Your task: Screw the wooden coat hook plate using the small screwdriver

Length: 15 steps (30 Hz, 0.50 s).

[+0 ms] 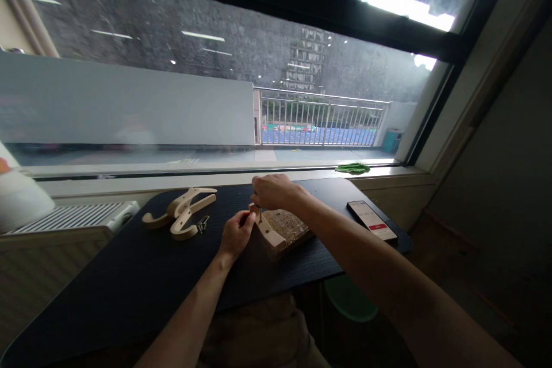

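Observation:
On the dark table, a pale wooden piece [272, 234] with drilled holes lies along the left edge of a brown, rough-patterned block [290, 224]. My left hand [238, 233] grips the far end of that piece between thumb and fingers. Above it, my right hand [276, 191] is closed around the top of a screwdriver; its thin shaft [260, 215] points straight down at the wood. The handle is hidden in my fist. Left of my hands rest several curved wooden hooks [183, 224], with a small cluster of metal screws [202, 223] beside them.
A phone [371, 221] with a lit screen lies at the table's right side. Behind the table, a green cloth [352, 168] sits on the windowsill. A radiator [73, 219] and a white roll [23, 195] stand at left. Below the table is a green stool [350, 298].

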Each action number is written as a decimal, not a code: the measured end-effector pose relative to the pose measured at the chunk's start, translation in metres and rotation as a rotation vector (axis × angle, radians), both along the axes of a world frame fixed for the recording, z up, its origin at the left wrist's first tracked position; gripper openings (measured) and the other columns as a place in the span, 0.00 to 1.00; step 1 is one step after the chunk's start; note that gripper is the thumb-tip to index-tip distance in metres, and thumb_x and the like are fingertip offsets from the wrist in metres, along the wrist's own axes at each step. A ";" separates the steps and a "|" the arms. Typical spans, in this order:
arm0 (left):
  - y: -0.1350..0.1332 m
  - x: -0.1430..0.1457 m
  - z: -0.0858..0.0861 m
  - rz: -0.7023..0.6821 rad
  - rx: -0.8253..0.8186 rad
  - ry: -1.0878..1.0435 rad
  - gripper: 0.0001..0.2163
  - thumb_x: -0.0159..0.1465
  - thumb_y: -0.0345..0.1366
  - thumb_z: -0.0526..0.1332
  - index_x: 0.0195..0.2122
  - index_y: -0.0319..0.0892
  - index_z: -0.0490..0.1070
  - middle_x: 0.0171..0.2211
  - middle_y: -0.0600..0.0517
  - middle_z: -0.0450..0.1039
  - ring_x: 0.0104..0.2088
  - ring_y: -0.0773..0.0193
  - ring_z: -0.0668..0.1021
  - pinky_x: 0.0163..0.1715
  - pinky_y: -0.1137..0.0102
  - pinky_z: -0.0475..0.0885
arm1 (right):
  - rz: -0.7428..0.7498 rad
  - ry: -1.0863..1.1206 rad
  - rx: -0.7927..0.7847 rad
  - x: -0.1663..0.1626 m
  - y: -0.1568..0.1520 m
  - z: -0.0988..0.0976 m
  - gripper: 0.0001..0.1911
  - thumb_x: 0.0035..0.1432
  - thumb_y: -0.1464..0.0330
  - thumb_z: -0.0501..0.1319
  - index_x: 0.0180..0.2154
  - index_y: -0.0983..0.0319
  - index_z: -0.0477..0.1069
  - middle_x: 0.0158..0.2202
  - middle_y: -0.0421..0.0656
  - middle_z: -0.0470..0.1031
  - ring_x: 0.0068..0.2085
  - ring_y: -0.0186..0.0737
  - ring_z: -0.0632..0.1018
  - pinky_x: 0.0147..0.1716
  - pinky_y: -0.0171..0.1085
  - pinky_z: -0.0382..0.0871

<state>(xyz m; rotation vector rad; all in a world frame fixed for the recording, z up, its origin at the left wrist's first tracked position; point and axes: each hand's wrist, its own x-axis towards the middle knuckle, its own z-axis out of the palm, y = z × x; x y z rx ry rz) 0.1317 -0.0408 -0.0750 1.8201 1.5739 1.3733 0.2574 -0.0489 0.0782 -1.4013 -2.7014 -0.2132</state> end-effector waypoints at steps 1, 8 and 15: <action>0.000 0.000 0.000 0.000 -0.001 0.001 0.14 0.56 0.45 0.51 0.31 0.42 0.71 0.26 0.53 0.74 0.28 0.64 0.74 0.28 0.74 0.66 | -0.005 0.003 -0.001 0.000 -0.001 0.000 0.14 0.49 0.64 0.54 0.36 0.65 0.69 0.37 0.51 0.74 0.36 0.45 0.74 0.30 0.38 0.66; 0.001 -0.001 -0.001 0.002 -0.004 0.000 0.14 0.55 0.45 0.52 0.30 0.42 0.71 0.25 0.54 0.73 0.27 0.65 0.73 0.27 0.75 0.66 | 0.003 -0.007 -0.102 0.000 -0.006 0.004 0.15 0.52 0.66 0.49 0.39 0.64 0.67 0.36 0.50 0.74 0.36 0.46 0.75 0.29 0.40 0.66; 0.002 -0.001 -0.002 0.000 -0.009 -0.012 0.14 0.55 0.45 0.52 0.31 0.42 0.71 0.26 0.53 0.74 0.28 0.64 0.74 0.28 0.74 0.66 | 0.049 0.036 -0.031 0.004 0.000 -0.004 0.15 0.54 0.65 0.48 0.41 0.65 0.64 0.35 0.50 0.74 0.35 0.46 0.75 0.29 0.40 0.66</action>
